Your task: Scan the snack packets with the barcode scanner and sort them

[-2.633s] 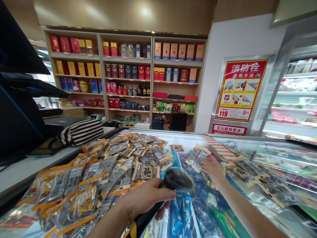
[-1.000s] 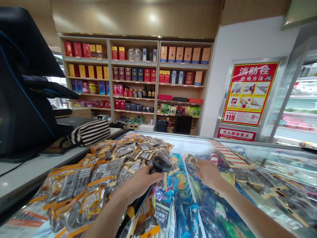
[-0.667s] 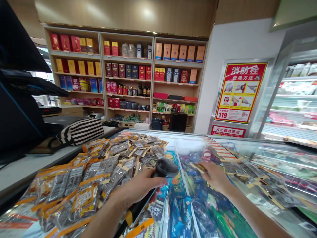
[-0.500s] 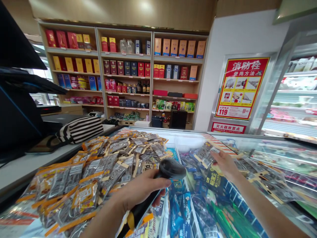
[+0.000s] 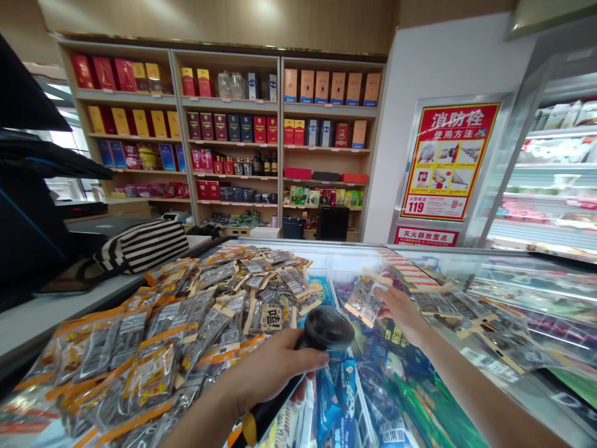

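My left hand (image 5: 273, 367) is wrapped round a black handheld scanner (image 5: 326, 328) with a yellow band on its grip, its head pointing right. My right hand (image 5: 402, 309) holds a clear snack packet with an orange edge (image 5: 366, 298) just in front of the scanner head, above the glass lid of a chest freezer (image 5: 354, 264). A large heap of similar snack packets (image 5: 186, 317) lies on the lid to the left of the scanner. A few more packets (image 5: 466, 308) lie spread on the glass to the right of my right arm.
A grey counter (image 5: 41, 314) at left carries a striped bag (image 5: 140, 244) and a dark register screen (image 5: 23, 205). Shelves of boxed goods and bottles (image 5: 233, 137) fill the back wall. A red fire-hose poster (image 5: 448, 162) and a glass-door chiller (image 5: 555, 168) stand at right.
My right hand went down to the freezer lid, took a packet off it and brought it up and left towards the scanner. My left hand kept the scanner roughly in place.
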The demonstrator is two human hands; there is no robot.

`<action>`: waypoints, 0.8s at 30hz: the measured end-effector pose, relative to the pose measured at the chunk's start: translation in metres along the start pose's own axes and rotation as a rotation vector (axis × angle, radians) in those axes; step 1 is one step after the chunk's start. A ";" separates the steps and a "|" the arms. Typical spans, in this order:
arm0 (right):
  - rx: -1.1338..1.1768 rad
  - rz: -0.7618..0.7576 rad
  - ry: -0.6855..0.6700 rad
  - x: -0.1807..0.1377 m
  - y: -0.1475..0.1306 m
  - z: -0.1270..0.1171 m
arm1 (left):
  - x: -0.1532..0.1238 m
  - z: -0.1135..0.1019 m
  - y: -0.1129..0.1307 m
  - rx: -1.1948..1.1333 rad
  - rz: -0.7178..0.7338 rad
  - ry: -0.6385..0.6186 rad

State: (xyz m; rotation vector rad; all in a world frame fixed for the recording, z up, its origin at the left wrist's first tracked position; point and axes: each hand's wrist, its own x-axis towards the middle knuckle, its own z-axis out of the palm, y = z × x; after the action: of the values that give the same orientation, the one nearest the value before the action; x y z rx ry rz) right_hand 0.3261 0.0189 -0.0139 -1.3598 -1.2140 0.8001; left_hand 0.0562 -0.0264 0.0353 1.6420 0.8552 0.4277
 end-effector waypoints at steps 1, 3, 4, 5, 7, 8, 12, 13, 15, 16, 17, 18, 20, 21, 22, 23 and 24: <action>0.000 -0.004 0.001 0.000 0.001 0.001 | 0.000 0.000 0.000 0.003 0.003 0.002; -0.002 -0.003 0.024 0.000 0.002 0.001 | -0.001 0.000 0.000 0.011 0.018 0.011; -0.001 -0.001 0.034 0.000 0.003 0.001 | -0.001 0.000 0.000 0.014 0.023 0.012; 0.003 -0.001 0.038 0.000 0.003 0.001 | -0.001 0.000 0.000 0.014 0.024 0.009; 0.014 -0.007 0.034 0.001 0.004 0.000 | -0.001 -0.001 0.000 0.018 0.011 -0.004; 0.019 -0.008 0.034 0.002 0.005 0.000 | 0.000 -0.001 -0.001 0.016 0.003 -0.014; 0.016 0.003 0.050 0.003 0.004 -0.001 | 0.000 0.000 -0.001 -0.022 -0.016 -0.045; 0.015 0.004 0.047 0.002 0.003 -0.001 | -0.001 0.000 -0.001 -0.035 -0.017 -0.046; 0.013 0.005 0.044 0.001 0.001 0.000 | -0.002 0.000 0.001 -0.044 -0.018 -0.043; 0.012 0.008 0.048 0.001 0.001 0.001 | -0.002 0.000 0.002 -0.045 -0.018 -0.039; 0.011 0.013 0.053 0.000 0.000 0.002 | -0.003 0.001 0.004 -0.041 -0.018 -0.034; 0.009 0.018 0.059 0.000 0.000 0.003 | -0.004 0.001 0.006 -0.036 -0.017 -0.026; 0.008 0.022 0.061 0.000 -0.001 0.004 | -0.006 0.000 0.009 -0.024 -0.021 -0.009; 0.013 0.021 0.061 0.000 0.000 0.005 | -0.006 0.000 0.010 -0.024 -0.018 -0.004; 0.021 0.022 0.066 0.001 0.000 0.006 | -0.006 -0.001 0.010 -0.032 -0.011 -0.002; 0.031 0.024 0.072 0.002 0.000 0.007 | -0.005 -0.002 0.009 -0.048 -0.008 -0.004; 0.043 0.026 0.082 0.002 0.000 0.008 | -0.004 -0.004 0.007 -0.073 -0.007 -0.009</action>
State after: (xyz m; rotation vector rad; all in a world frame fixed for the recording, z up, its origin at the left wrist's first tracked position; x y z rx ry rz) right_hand 0.3187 0.0235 -0.0147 -1.3632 -1.1116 0.7771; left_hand 0.0533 -0.0271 0.0441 1.5721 0.8292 0.4414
